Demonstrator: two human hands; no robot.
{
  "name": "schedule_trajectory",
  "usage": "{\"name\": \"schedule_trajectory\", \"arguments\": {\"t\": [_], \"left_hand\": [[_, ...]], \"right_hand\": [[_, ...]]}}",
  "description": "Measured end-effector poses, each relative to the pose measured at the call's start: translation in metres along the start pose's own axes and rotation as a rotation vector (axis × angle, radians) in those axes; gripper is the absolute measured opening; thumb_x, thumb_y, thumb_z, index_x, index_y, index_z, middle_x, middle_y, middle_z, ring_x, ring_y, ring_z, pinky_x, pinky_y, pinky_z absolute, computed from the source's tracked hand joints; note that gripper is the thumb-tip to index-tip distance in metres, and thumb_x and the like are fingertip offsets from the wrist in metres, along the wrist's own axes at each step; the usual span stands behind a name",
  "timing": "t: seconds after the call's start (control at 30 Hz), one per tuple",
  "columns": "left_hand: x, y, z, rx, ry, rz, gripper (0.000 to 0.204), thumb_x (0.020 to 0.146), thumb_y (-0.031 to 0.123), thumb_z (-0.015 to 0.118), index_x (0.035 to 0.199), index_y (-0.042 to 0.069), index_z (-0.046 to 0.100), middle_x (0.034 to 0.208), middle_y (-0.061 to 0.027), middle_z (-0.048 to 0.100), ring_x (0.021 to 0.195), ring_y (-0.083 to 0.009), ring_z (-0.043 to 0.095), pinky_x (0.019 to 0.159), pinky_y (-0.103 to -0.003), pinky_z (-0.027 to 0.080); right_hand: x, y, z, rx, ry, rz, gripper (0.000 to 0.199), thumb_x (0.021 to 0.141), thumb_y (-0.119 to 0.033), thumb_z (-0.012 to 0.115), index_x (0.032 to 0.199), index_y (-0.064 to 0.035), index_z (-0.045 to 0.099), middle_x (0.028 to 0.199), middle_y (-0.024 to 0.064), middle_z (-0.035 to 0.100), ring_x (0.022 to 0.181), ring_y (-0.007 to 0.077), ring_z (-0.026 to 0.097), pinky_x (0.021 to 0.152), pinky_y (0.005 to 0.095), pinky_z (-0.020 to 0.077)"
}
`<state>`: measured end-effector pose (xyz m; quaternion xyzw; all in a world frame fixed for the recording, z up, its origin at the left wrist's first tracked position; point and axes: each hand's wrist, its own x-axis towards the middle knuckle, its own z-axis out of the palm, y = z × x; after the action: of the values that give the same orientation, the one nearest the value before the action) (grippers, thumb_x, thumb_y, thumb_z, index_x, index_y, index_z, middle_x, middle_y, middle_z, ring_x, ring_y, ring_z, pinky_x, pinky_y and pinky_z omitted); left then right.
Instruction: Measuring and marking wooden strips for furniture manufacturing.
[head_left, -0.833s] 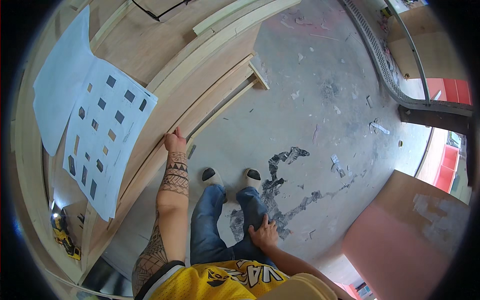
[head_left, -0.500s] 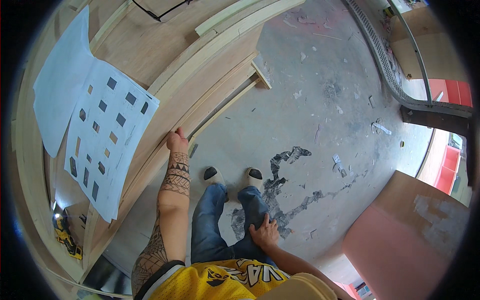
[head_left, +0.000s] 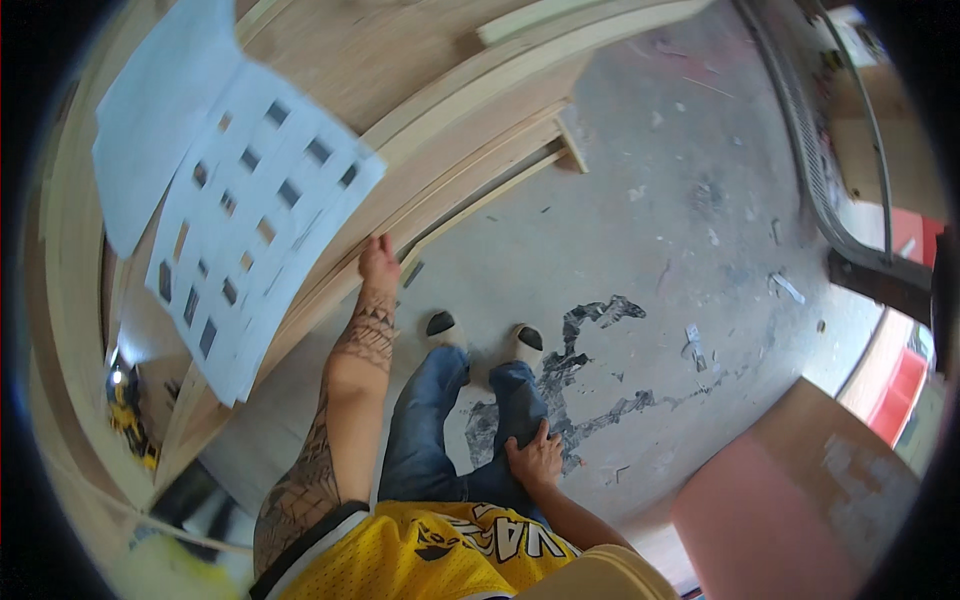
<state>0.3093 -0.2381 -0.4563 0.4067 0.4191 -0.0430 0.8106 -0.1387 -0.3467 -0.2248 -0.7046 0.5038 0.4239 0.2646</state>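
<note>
My left hand (head_left: 378, 264) is stretched out to the lower wooden edge (head_left: 345, 255) of a curved plywood counter, beside the floor. Its fingers point forward at the edge, somewhat blurred, and no object shows in them. My right hand (head_left: 537, 458) lies with spread fingers on the right leg of my jeans (head_left: 517, 395), near the knee. Large printed sheets (head_left: 250, 245) with rows of small dark pictures lie on the counter, overhanging its edge to the left of my left hand.
A yellow-and-black power tool (head_left: 128, 415), its light on, sits inside the frame at far left. Dark torn patches (head_left: 565, 370) and scraps mark the concrete floor. A curved metal rail (head_left: 815, 190) stands at right, a pink-and-brown curved panel (head_left: 750, 510) at lower right.
The whole view has shifted, so the counter and sheets sit further right. My left hand's fingers, curled at the wooden edge before, now look straighter. My right hand stays on my leg.
</note>
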Motion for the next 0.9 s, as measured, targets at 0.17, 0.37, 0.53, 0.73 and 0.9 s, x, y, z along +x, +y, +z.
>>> {"name": "schedule_trajectory", "arguments": {"t": [0.17, 0.37, 0.53, 0.73, 0.9], "left_hand": [[0.011, -0.009, -0.002, 0.036, -0.043, -0.049, 0.023, 0.101, -0.001, 0.061, 0.122, -0.006, 0.057, 0.126, -0.0156, 0.060, 0.114, -0.0251, 0.062, 0.102, -0.036, 0.058], [0.022, -0.025, -0.016, 0.056, -0.260, 0.108, 0.016, 0.101, 0.005, 0.062, 0.113, -0.003, 0.057, 0.114, -0.0139, 0.061, 0.105, -0.0250, 0.063, 0.095, -0.039, 0.060], [0.021, -0.015, -0.017, 0.134, -0.175, -0.119, 0.022, 0.102, 0.012, 0.064, 0.123, 0.012, 0.057, 0.121, -0.0051, 0.061, 0.110, -0.0213, 0.061, 0.097, -0.040, 0.057], [0.037, -0.025, -0.053, 0.566, -0.487, 0.185, 0.025, 0.102, 0.016, 0.064, 0.126, 0.012, 0.057, 0.125, -0.0065, 0.062, 0.115, -0.0225, 0.060, 0.102, -0.046, 0.054], [0.046, -0.030, -0.054, -0.086, -0.364, -0.221, 0.025, 0.101, 0.021, 0.067, 0.117, 0.004, 0.059, 0.111, -0.0133, 0.066, 0.102, -0.0261, 0.066, 0.100, -0.047, 0.055]], "right_hand": [[0.002, 0.001, 0.008, -0.017, -0.015, -0.019, 0.091, 0.086, -0.052, 0.066, 0.154, -0.0015, 0.031, 0.139, 0.0348, 0.047, 0.129, 0.0495, 0.050, 0.105, 0.0537, 0.0475], [-0.001, 0.001, 0.020, -0.154, 0.052, -0.104, 0.088, 0.088, -0.051, 0.065, 0.153, -0.0018, 0.033, 0.132, 0.0312, 0.050, 0.122, 0.0468, 0.055, 0.101, 0.0528, 0.0490], [0.002, 0.000, 0.022, -0.144, 0.054, -0.079, 0.086, 0.088, -0.051, 0.065, 0.153, -0.0026, 0.035, 0.131, 0.0299, 0.051, 0.121, 0.0448, 0.055, 0.099, 0.0525, 0.0480], [-0.001, -0.002, 0.026, -0.156, 0.048, -0.077, 0.087, 0.086, -0.050, 0.066, 0.153, -0.0033, 0.035, 0.130, 0.0296, 0.051, 0.122, 0.0449, 0.054, 0.101, 0.0531, 0.0473], [-0.002, -0.004, 0.025, -0.159, 0.043, -0.028, 0.091, 0.085, -0.053, 0.067, 0.155, -0.0050, 0.033, 0.139, 0.0344, 0.048, 0.129, 0.0494, 0.050, 0.106, 0.0549, 0.0453]]}}
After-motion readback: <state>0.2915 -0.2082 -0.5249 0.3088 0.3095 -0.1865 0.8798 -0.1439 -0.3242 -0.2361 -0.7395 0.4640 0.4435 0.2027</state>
